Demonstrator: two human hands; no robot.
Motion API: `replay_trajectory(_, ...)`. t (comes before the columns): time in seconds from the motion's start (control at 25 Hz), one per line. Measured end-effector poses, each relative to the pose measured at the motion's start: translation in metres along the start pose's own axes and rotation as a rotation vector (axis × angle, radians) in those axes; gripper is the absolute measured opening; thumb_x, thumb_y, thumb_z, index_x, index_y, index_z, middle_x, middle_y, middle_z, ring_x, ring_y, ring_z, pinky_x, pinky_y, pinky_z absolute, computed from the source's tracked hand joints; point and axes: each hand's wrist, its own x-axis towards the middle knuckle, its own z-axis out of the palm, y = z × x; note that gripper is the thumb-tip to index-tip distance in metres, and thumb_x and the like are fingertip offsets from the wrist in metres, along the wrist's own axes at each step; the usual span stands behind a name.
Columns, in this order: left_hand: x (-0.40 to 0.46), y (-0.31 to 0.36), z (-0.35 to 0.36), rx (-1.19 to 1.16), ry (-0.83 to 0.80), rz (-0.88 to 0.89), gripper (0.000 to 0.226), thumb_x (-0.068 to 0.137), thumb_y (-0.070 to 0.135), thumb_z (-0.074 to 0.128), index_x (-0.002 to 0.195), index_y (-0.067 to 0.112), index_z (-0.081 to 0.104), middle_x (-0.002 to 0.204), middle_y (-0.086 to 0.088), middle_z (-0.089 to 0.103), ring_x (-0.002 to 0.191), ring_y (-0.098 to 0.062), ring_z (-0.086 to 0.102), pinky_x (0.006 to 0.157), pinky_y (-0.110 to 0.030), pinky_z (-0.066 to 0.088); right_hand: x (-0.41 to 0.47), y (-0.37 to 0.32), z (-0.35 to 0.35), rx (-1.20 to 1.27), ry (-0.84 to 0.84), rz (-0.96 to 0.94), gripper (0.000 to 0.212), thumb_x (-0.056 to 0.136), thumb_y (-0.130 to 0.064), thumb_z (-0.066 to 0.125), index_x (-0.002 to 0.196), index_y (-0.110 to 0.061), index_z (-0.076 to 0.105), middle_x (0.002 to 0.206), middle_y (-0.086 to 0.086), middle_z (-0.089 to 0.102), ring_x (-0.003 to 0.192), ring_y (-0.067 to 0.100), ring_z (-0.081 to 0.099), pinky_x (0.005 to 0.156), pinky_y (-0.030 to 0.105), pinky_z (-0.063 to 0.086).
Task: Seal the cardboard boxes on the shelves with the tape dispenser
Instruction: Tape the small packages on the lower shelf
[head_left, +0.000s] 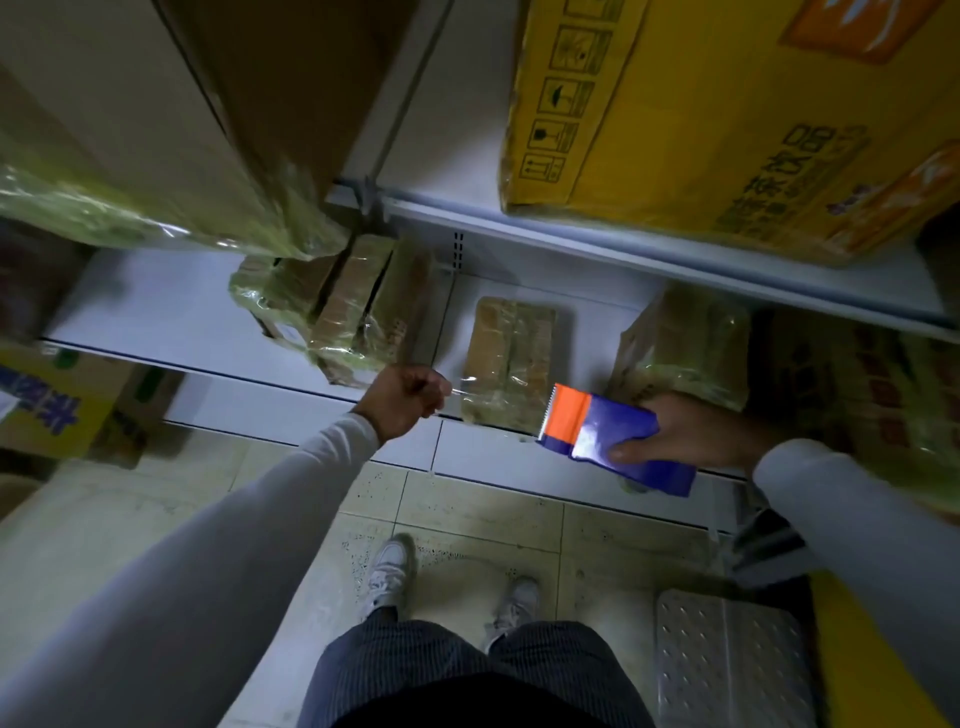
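Right hand grips tape dispenser; left hand pinches barely visible tape.

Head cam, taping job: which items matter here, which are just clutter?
In play: blue-and-orange tape dispenser in right hand; clear tape strip pinched by left hand; small brown cardboard box.
Clutter: large yellow printed carton; grey perforated step.

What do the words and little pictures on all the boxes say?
Yellow box: large Chinese characters, tilted and blurred; they look like "茶饮品", not certain.
Same box, its side: five square handling signs; one shows an umbrella, one a glass, the rest are unclear.
Blue-and-yellow box: big blue characters, cut off, unreadable.
Tape dispenser: no words visible.
Wrapped boxes: print too blurred.
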Motion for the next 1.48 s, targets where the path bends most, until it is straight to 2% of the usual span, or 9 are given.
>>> replay_trajectory(0.16,0.012,-0.006,0.003,0.039,0.026,-0.072,0.015,0.092,-0.009,0.049,0.092,-0.003,0.063,0.065,-0.007,0.056,0.044,0.001,0.052,0.049,-0.013,0.043,0.017,0.006,-0.002,0.007,-0.043,0.028,0.06,0.075,-0.05,0.079,0.092,0.005,0.064,0.091,0.031,0.066,0.085,0.046,0.062,0.073,0.045,0.047)
replay_trajectory(0.52,0.03,-0.033,0.012,0.263,0.097,-0.105,0.009,0.089,0.008,0.062,0.084,0.003,0.067,0.075,-0.018,0.066,0.064,-0.018,0.055,0.068,-0.026,0.045,0.043,0.009,0.001,-0.014,-0.093,0.094,0.057,0.074,-0.055,0.078,0.102,-0.006,0.069,0.098,0.017,0.073,0.089,0.032,0.068,0.089,0.049,0.053)
replay_trajectory(0.6,0.033,-0.033,0.019,0.248,0.101,-0.115,0.012,0.089,0.009,0.063,0.096,0.0,0.067,0.089,-0.023,0.069,0.073,-0.021,0.058,0.076,-0.031,0.051,0.046,0.009,0.002,-0.012,-0.101,0.103,0.056,0.074,-0.055,0.078,0.102,-0.007,0.07,0.099,0.015,0.073,0.09,0.03,0.068,0.091,0.049,0.053)
replay_trajectory(0.76,0.032,-0.031,0.024,0.484,0.111,-0.143,0.066,0.085,0.027,0.069,0.141,0.012,0.038,0.107,-0.01,0.065,0.102,-0.027,0.059,0.092,-0.034,0.045,0.047,0.011,0.004,0.009,-0.097,0.101,0.057,0.074,-0.057,0.076,0.105,-0.01,0.07,0.103,0.012,0.073,0.094,0.028,0.068,0.095,0.048,0.051)
replay_trajectory(0.88,0.023,-0.03,0.028,0.471,0.186,0.08,0.035,0.093,0.025,0.057,0.126,0.015,0.05,0.09,-0.007,0.069,0.087,-0.027,0.065,0.077,-0.03,0.049,0.047,0.011,0.006,0.022,-0.094,0.099,0.063,0.072,-0.06,0.076,0.107,-0.008,0.07,0.105,0.015,0.073,0.096,0.03,0.068,0.094,0.048,0.051)
replay_trajectory(0.96,0.015,-0.029,0.032,0.479,0.048,0.201,0.032,0.093,0.031,0.057,0.122,0.018,0.051,0.087,-0.003,0.068,0.079,-0.023,0.065,0.073,-0.031,0.051,0.048,0.011,0.007,0.031,-0.09,0.113,0.065,0.071,-0.061,0.076,0.105,-0.006,0.07,0.102,0.018,0.073,0.093,0.033,0.068,0.089,0.045,0.052)
replay_trajectory(1.24,0.023,-0.03,0.039,0.655,0.022,0.24,0.032,0.092,0.021,0.057,0.12,0.015,0.044,0.104,-0.013,0.065,0.086,-0.034,0.063,0.072,-0.034,0.047,0.048,0.009,0.015,0.072,-0.053,0.123,0.055,0.075,-0.057,0.076,0.091,-0.005,0.07,0.08,0.014,0.071,0.069,0.024,0.063,0.063,0.027,0.042)
replay_trajectory(1.36,0.021,-0.022,0.038,0.866,0.087,0.273,0.049,0.085,0.021,0.065,0.128,0.013,0.042,0.118,-0.014,0.057,0.097,-0.035,0.061,0.077,-0.038,0.05,0.048,0.005,0.02,0.094,-0.064,0.13,0.049,0.076,-0.054,0.076,0.089,-0.007,0.07,0.074,0.006,0.068,0.066,0.019,0.061,0.061,0.026,0.041)
replay_trajectory(1.48,0.023,-0.014,0.04,1.063,0.105,0.582,0.071,0.076,0.026,0.076,0.137,0.009,0.043,0.136,-0.02,0.047,0.117,-0.038,0.051,0.093,-0.045,0.046,0.049,0.002,0.029,0.153,-0.06,0.122,0.047,0.076,-0.051,0.077,0.095,-0.008,0.071,0.091,0.012,0.074,0.085,0.028,0.068,0.071,0.032,0.049)
